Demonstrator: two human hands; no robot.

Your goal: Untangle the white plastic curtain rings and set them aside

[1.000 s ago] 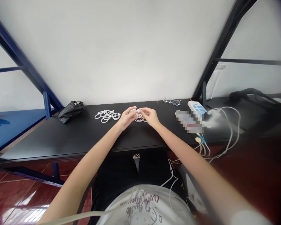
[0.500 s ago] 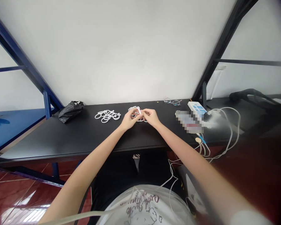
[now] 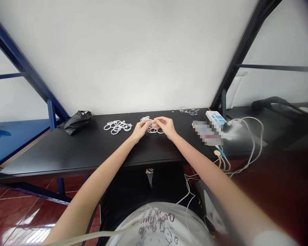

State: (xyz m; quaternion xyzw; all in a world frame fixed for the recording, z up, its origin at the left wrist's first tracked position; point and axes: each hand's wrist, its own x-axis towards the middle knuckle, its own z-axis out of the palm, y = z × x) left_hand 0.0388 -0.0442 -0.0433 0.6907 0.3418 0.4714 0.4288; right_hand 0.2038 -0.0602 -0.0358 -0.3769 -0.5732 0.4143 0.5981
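Pinching a small white piece in narrowed fingers, the left hand and right hand hovered over white rings on the counter, though whether the leftward ring pile was finished was unclear.

White plastic rings, heaped left: white throughout
White plastic rings, mid-table: the same white
Crumpled black plastic bag: black, grey highlights
Long black tabletop: black, greyish sheen leftward
Slanting blue metal frame: deep blue
Flat white rectangular box: white with blue blocks
Square red floor tiles: brick red, pale joint lines
White printed shirt: dark maroon lettering, line drawing
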